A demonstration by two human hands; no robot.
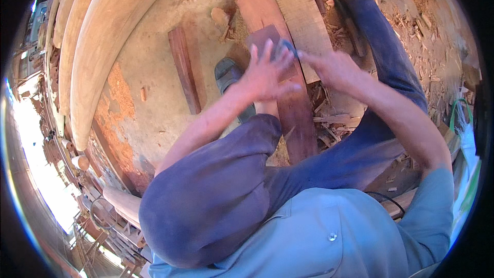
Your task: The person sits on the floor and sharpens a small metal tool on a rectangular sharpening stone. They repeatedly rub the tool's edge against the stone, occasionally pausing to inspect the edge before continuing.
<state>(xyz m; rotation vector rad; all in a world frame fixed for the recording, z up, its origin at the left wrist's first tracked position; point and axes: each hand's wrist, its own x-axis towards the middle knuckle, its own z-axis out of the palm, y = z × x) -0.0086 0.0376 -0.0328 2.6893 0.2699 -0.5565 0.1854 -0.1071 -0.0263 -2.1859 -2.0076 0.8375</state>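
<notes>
My left hand (pixel 265 74) hovers with fingers spread over a reddish-brown plank (pixel 298 118), holding nothing. A flat dark brown wood piece (pixel 263 37) lies on the plank's upper part, just beyond those fingers. My right hand (pixel 332 69) comes in from the right with its forefinger stretched toward the left hand. A small dark blue curved thing (pixel 288 47) shows at its fingertips; motion blur hides what it is. The right fingers appear to pinch it. A broad pale board (pixel 303 15) lies beside the plank, behind the right hand.
Large curved pale timbers (pixel 113 25) stand at the left. A dark reddish wood block (pixel 183 69) lies on the concrete floor. Wood chips (pixel 427 62) litter the right side. My sandalled foot (pixel 228 74) is beside the plank, and my knee (pixel 190 216) is raised at lower left.
</notes>
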